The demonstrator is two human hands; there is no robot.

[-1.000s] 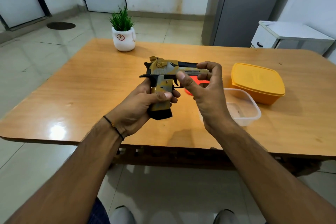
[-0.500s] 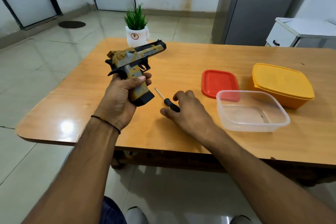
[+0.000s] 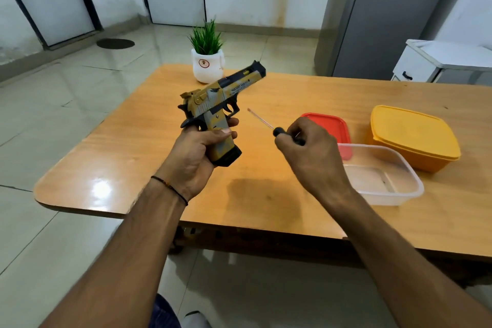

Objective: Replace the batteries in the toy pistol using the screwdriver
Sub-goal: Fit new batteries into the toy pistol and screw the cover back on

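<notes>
Left hand: wrapped around the grip of the toy pistol, thumb lying across the side of the grip, lifted above the worktop.
Toy pistol: yellow and black, in the air over the left part of the worktop, barrel pointing up and away to the right, black bottom of the grip towards the camera.
Right hand: curled around the black handle of the screwdriver, raised just to the right of the pistol.
Screwdriver: thin shaft pointing up and left, tip near the trigger guard but apart from it.
Red lid: flat on the worktop behind the right hand, partly hidden by it.
Clear box: open, just in front of the red lid.
Yellow box: closed with its lid, to the right of the red lid.
Plant pot: white, with green leaves, at the far edge of the worktop, behind the pistol.
</notes>
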